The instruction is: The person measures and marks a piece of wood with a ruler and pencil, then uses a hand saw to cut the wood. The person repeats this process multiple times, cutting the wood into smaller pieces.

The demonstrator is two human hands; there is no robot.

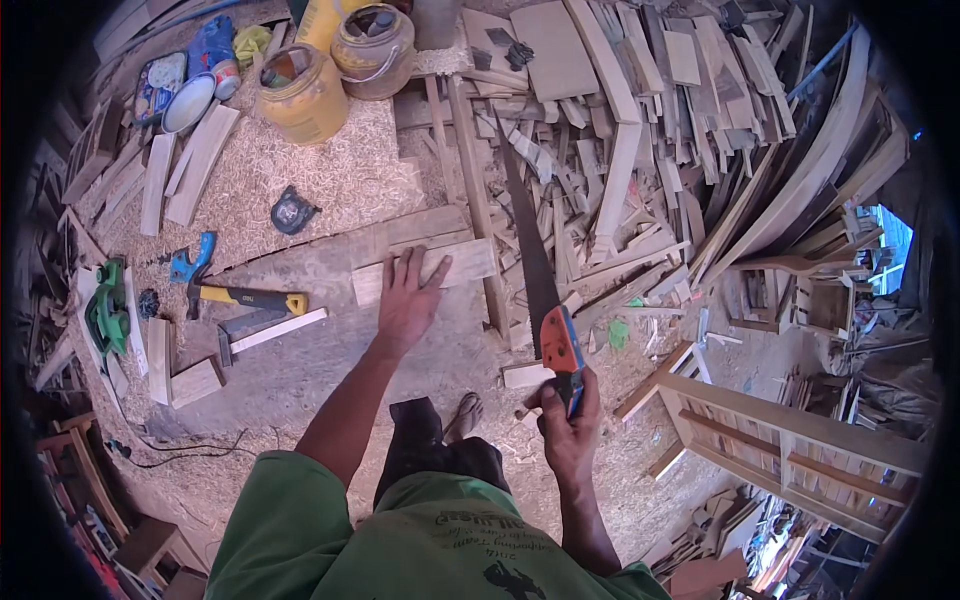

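My left hand (408, 305) lies on a short, pale wooden board (467, 261) with its fingers spread, pressing it against the workbench (350, 370). The board's right end reaches the bench's right edge. In my right hand (572, 428) is a handsaw (530, 240), gripped by its orange and blue handle. Its long dark blade points away from me, just right of the board and apart from it. Left of my left hand lie a hammer (250, 297) with a yellow and black handle and a try square (272, 333).
A green power planer (108, 312) and a blue-handled tool (192, 258) lie at the left. Yellow buckets (302, 100) stand on shavings at the back. Scrap wood (690, 90) is heaped at the far right. A wooden frame (790, 440) stands at the near right.
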